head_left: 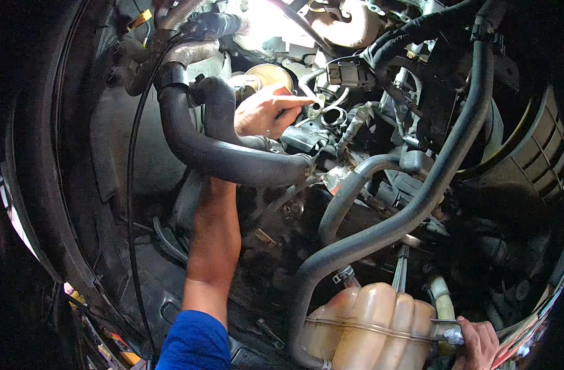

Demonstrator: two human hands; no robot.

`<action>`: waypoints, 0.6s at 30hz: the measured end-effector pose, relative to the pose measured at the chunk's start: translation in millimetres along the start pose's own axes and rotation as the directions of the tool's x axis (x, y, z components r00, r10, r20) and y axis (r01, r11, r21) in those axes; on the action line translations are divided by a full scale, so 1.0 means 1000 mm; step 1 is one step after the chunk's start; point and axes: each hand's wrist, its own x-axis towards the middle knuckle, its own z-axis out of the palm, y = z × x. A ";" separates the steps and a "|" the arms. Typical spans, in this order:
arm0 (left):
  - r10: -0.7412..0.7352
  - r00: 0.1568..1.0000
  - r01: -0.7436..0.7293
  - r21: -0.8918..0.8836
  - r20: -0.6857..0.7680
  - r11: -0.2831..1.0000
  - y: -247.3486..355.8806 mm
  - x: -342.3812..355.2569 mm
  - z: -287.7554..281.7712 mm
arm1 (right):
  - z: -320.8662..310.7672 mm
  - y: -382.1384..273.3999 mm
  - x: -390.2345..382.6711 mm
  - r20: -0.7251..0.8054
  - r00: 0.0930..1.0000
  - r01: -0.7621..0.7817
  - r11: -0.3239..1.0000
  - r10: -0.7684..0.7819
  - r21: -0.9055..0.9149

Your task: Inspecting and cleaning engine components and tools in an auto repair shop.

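Note:
My left hand [269,112] reaches up into an engine bay, its bare forearm passing beneath a thick black rubber hose [232,161]. The index finger stretches out to a small metal pipe flange [317,106] with a round hole; the other fingers are bent, and I see nothing held. Just beside the flange is an open round pipe end [335,116]. At the lower right my right hand [479,343] has its fingers bent together at the end of a yellowed plastic coolant tank [374,314]. What these fingers close on is hidden.
A long black hose [381,237] crosses from the upper right down to the tank. A shorter curved hose [347,197] lies behind it. An electrical connector [351,74] sits above the flange. A thin black cable [131,203] runs down the left, and a ribbed fan shroud [538,151] stands at right.

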 end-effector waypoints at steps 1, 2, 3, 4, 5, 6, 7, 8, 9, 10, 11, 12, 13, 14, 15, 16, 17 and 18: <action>-0.008 0.998 0.010 -0.021 0.061 1.000 0.000 0.001 0.002 | 0.000 -0.001 0.001 0.001 1.000 -0.005 1.000 0.005 -0.010; -0.009 0.998 0.010 -0.021 0.062 1.000 -0.001 0.003 0.004 | 0.000 -0.002 0.001 -0.002 1.000 -0.005 1.000 0.005 -0.018; 0.027 0.999 -0.028 0.031 0.036 0.999 -0.002 0.006 0.005 | 0.000 -0.002 0.001 -0.002 1.000 -0.005 1.000 0.005 -0.018; 0.062 0.998 -0.063 0.085 0.014 0.994 -0.001 0.006 0.004 | 0.000 -0.002 0.001 -0.007 1.000 -0.010 1.000 0.010 -0.002; -0.006 0.999 -0.001 0.169 0.041 0.986 0.004 0.004 0.001 | 0.001 -0.002 0.000 -0.012 1.000 -0.016 1.000 0.016 0.013; -0.008 0.999 0.000 0.171 0.042 0.985 0.003 0.002 0.002 | 0.001 -0.002 0.000 -0.012 1.000 -0.014 1.000 0.014 0.015; 0.028 1.000 -0.030 0.218 0.012 0.976 0.008 0.005 0.004 | 0.001 -0.002 0.000 -0.013 1.000 -0.016 1.000 0.016 0.007; 0.065 0.998 -0.058 0.264 -0.016 0.963 0.012 0.008 0.005 | 0.001 -0.002 0.000 -0.013 1.000 -0.019 1.000 0.019 -0.001; -0.017 0.995 -0.014 0.296 0.102 0.955 0.015 0.009 0.004 | 0.001 -0.002 0.001 -0.013 1.000 -0.025 1.000 0.025 -0.004; -0.018 0.995 -0.013 0.301 0.103 0.954 0.016 0.008 0.003 | 0.000 -0.003 0.002 -0.003 1.000 -0.025 1.000 0.025 -0.004; 0.002 0.997 -0.026 0.318 0.075 0.948 0.015 0.007 0.003 | -0.002 -0.004 0.002 0.007 1.000 -0.026 1.000 0.026 -0.004; 0.023 0.999 -0.037 0.335 0.048 0.941 0.015 0.007 0.004 | -0.001 -0.003 0.000 0.006 1.000 -0.024 1.000 0.024 -0.001; 0.023 0.999 -0.038 0.334 0.049 0.942 0.013 0.006 0.005 | 0.000 -0.002 0.000 0.003 1.000 -0.023 1.000 0.023 0.005; 0.023 0.999 -0.034 0.323 0.038 0.946 0.011 0.006 0.005 | 0.000 -0.001 -0.001 -0.001 1.000 -0.021 1.000 0.021 0.010; 0.022 0.999 -0.029 0.311 0.026 0.950 0.009 0.005 0.005 | 0.001 0.000 -0.001 0.000 1.000 -0.021 1.000 0.021 0.011; 0.024 0.999 -0.031 0.308 0.028 0.951 0.012 0.007 0.005 | 0.002 0.000 -0.001 -0.004 1.000 -0.016 1.000 0.016 0.008; 0.028 0.999 -0.040 0.341 0.043 0.939 0.014 0.010 0.005 | 0.003 0.001 -0.002 -0.008 1.000 -0.010 1.000 0.010 0.005; 0.031 0.998 -0.050 0.374 0.058 0.926 0.016 0.011 0.005 | 0.003 0.001 -0.002 -0.007 1.000 -0.013 1.000 0.013 0.004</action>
